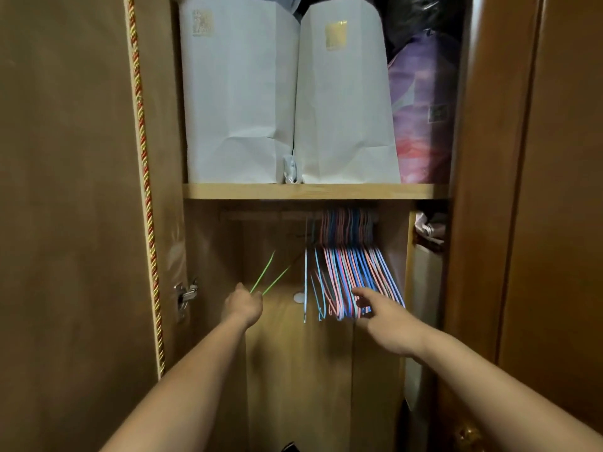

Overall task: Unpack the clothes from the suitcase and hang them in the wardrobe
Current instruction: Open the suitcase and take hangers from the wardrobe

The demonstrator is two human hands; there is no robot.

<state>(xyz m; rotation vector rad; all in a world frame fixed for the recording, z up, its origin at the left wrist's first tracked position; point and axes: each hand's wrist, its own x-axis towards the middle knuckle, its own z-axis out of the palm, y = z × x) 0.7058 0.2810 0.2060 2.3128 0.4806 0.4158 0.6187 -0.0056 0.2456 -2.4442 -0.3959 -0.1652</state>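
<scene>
Wardrobe door is swung open at 9 o'clock, w/ a red-and-gold twisted cord running down its edge and a metal hinge lower down. Left hand, a bit left of center, is gripping the bottom of a green wire hanger. Its long axis runs diagonal, low end in the fist, top end pointing up toward 1 o'clock at the rail, which is blurry under the shelf. Just right of that hang a couple of light blue hangers, then a tight bunch of pink and blue hangers, all dangling straight down from the rail. Right hand at about 4 o'clock is loose, not holding anything, index finger stretched out touching the bunch's lower ends. Up at 12 o'clock, two white paper bags stand side by side on the shelf, each w/ a gold square logo, text not readable. A purple bundle sits at 2 o'clock. No clothes or suitcase in view.
</scene>
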